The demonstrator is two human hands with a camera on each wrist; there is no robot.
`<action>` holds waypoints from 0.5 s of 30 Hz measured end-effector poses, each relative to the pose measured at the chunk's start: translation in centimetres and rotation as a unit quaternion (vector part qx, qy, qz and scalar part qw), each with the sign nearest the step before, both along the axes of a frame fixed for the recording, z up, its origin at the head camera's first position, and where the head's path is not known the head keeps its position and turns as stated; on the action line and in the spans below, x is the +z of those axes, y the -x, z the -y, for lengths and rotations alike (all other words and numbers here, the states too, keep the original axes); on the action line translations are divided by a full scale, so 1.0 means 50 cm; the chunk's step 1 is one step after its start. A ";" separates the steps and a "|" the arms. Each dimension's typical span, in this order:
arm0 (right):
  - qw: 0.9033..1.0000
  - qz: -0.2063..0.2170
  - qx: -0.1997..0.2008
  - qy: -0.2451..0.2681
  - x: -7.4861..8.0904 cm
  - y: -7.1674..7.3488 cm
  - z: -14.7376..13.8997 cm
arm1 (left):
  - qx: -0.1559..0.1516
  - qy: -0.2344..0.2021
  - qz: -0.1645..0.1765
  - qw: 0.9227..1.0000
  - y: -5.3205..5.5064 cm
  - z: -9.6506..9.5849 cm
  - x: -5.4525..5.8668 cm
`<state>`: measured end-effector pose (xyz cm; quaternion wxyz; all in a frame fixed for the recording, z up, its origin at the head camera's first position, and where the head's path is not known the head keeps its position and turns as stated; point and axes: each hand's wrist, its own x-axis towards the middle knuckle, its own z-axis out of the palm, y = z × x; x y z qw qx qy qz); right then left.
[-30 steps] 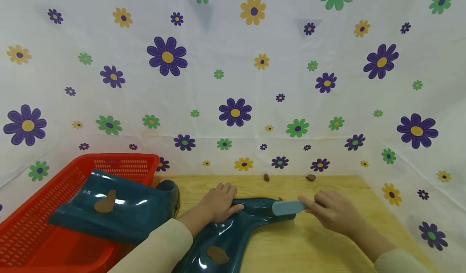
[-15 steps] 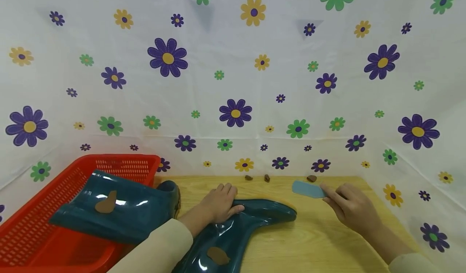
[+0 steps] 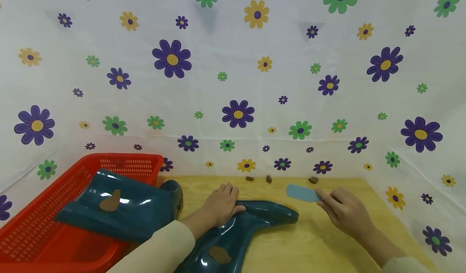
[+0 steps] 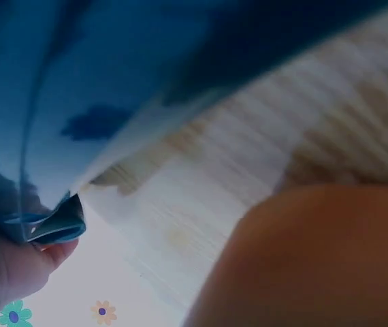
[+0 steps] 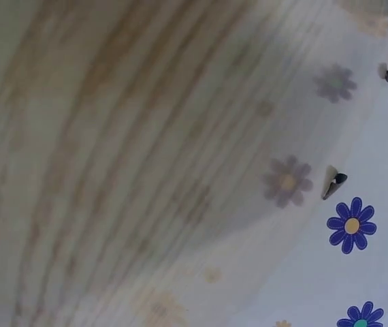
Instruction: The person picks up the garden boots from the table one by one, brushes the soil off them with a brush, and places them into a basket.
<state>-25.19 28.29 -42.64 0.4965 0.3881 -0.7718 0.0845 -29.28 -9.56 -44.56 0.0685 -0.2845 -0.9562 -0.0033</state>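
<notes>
Over the wooden table (image 3: 291, 244), just off the toe of the near boot (image 3: 240, 228), the right hand (image 3: 346, 214) holds the pale blue scraper (image 3: 301, 193) clear of everything. A second ago its blade sits against the toe end; now it is apart from the boot, and I see no brown lump along the yellowish edge of the foot. By the back edge of the table I count three lumps, a left lump (image 3: 249, 178), a middle lump (image 3: 268, 179) and a right lump (image 3: 313, 180), against two a second ago. I judge that the left lump is newly off the boot, so that edge looks dealt with, though a brown patch (image 3: 219, 255) still marks the shaft.

As for the grip, I see the scraper's handle end pinched between thumb and fingers, the blade pointing left towards the boot. My left hand (image 3: 220, 208) grips the near boot at the heel, thumb on the upper side; its fingertips I cannot make out. The boot lies on its side, toe to the right, shaft running towards me. Farther left, another boot (image 3: 145, 212), with its own brown patch, lies across the red basket (image 3: 120, 156)
</notes>
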 end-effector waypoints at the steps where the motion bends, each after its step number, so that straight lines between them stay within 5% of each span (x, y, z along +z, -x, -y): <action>1: 1.000 -0.001 -0.001 0.002 0.002 -0.001 0.000 | 0.000 0.000 -0.011 1.000 -0.002 -0.003 0.001; 5: 1.000 -0.008 -0.004 0.010 0.011 0.000 -0.004 | -0.002 0.000 -0.054 0.999 -0.009 -0.012 0.023; 8: 1.000 -0.017 -0.010 0.015 0.018 0.002 -0.010 | -0.007 -0.004 -0.073 0.997 -0.015 -0.025 0.059; 15: 0.998 -0.027 -0.045 0.046 0.042 -0.002 -0.025 | 0.011 -0.043 -0.007 0.999 -0.026 -0.097 0.126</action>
